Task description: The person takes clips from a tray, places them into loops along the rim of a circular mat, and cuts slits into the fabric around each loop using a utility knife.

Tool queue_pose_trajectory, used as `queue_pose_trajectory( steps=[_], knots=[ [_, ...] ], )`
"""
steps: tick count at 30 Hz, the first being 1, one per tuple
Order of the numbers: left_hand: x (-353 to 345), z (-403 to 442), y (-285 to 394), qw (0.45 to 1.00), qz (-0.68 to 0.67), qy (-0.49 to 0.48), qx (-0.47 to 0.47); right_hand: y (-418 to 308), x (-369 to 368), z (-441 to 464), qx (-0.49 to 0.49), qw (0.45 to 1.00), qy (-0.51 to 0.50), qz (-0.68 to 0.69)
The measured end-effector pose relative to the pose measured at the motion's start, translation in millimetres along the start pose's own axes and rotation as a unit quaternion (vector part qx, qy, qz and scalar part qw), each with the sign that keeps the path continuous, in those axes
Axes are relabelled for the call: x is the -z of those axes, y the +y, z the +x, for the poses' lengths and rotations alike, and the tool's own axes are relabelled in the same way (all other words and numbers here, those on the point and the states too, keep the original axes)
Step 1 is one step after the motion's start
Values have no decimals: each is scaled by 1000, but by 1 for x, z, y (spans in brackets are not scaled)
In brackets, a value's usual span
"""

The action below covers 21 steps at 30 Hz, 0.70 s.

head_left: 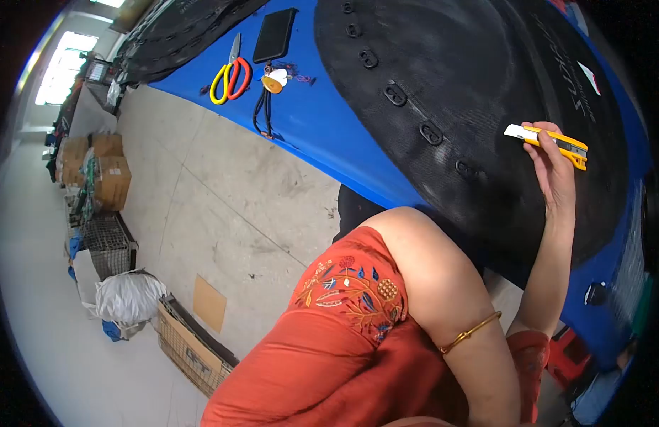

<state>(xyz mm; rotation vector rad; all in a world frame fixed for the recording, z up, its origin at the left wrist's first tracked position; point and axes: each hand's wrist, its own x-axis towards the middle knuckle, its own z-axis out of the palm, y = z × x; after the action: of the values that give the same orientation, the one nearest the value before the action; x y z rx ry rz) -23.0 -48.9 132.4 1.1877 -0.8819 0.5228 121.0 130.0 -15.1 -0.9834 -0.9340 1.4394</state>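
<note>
My right hand (555, 165) is closed around a yellow utility knife (567, 146), its pale tip pointing left. Beneath it lies a large black sheet (479, 85) with a curved edge, white lettering on its right part and a row of black oval loops (430, 133) along the edge. My left arm is bent sharply, a gold bangle on the wrist. Only part of my left hand (494, 398) shows at the bottom; its fingers are hidden from me.
On the blue table cover (315, 128) lie scissors (231, 80) with red and yellow handles, a black phone (275, 34) and a corded charm (274, 80). Cardboard boxes (105, 171), a wire crate (110, 242) and a white sack (130, 297) stand along the left. A red stool (570, 359) is at lower right.
</note>
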Motion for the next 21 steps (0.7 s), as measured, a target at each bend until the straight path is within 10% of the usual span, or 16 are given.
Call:
queue_pose_trajectory(
  steps=[21],
  knots=[
    [-10,-13,5,1000,18,-3,20,4,2,1,10,1000,-7,12]
  ],
)
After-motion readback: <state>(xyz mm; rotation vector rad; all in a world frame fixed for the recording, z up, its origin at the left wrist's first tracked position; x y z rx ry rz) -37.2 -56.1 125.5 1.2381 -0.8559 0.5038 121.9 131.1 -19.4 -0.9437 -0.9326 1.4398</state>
